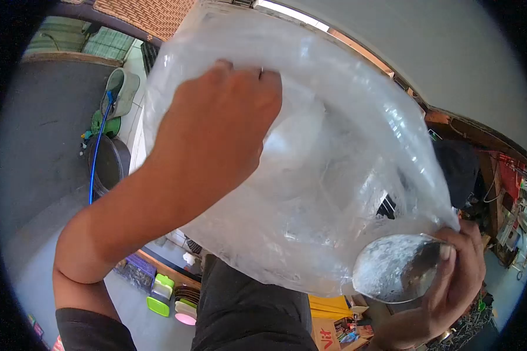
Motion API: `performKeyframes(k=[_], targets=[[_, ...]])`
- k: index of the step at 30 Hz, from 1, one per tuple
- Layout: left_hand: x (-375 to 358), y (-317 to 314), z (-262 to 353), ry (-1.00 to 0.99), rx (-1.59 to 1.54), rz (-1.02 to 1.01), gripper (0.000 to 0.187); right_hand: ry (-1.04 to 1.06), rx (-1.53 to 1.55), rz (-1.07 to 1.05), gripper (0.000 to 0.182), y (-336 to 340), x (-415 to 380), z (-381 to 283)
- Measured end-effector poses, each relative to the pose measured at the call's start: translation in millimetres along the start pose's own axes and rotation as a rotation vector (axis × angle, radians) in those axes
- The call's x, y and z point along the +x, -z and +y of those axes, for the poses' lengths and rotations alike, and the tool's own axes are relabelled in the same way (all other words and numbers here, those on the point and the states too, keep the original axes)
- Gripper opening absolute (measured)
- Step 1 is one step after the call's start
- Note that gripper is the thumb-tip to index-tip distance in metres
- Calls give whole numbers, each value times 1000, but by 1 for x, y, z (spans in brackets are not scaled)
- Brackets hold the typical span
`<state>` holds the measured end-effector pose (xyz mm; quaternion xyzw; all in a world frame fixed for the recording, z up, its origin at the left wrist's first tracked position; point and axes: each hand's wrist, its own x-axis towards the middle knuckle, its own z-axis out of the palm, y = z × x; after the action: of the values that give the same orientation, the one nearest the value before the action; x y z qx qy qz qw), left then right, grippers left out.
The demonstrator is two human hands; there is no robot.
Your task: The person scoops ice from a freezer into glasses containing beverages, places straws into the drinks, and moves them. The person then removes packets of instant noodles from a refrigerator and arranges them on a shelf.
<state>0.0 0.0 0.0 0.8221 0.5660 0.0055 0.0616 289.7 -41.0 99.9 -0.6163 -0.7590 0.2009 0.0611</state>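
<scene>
A large clear plastic bag (310,234) fills the middle of the view, its mouth spread and its film wrinkled. Over its upper part is my left hand (228,111), back up and fingers curled on the plastic; the fingertips are hidden. At lower right, my right hand (459,269) is closed round the rim of a metal bowl (386,269), thumb over the edge. White residue coats much of the bowl's inside. The bag's right corner meets the same hand, seemingly pinched with the rim.
Below are my dark-trousered legs (246,304) and a cardboard box (328,336). Green and pink plastic containers (160,295) stand at lower left. A grey bin (123,93), a dark bucket (111,164) and a blue pole (99,146) are farther left. Clutter lines the right side.
</scene>
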Motion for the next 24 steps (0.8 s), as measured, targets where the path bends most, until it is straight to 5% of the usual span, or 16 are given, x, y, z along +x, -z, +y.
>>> performKeyframes(k=[2, 11, 15, 18, 20, 24], targets=[[8, 13, -2, 69, 24, -72, 50, 52, -21, 41, 23, 2, 5, -4], [3, 30, -2, 52, 42, 14, 55, 77, 109, 95, 18, -1, 2, 3], [2, 9, -6, 28, 54, 51, 31, 4, 105, 49, 9, -17, 9, 7], [4, -5, -2, 34, 77, -15, 33, 7, 101, 16, 9, -30, 18, 14], [3, -8, 2, 97, -48, -306, 63, -4, 97, 91, 8, -34, 20, 15], [-5, -26, 13, -24, 33, -329, 61, 0, 149, 144, 9, -37, 28, 15]])
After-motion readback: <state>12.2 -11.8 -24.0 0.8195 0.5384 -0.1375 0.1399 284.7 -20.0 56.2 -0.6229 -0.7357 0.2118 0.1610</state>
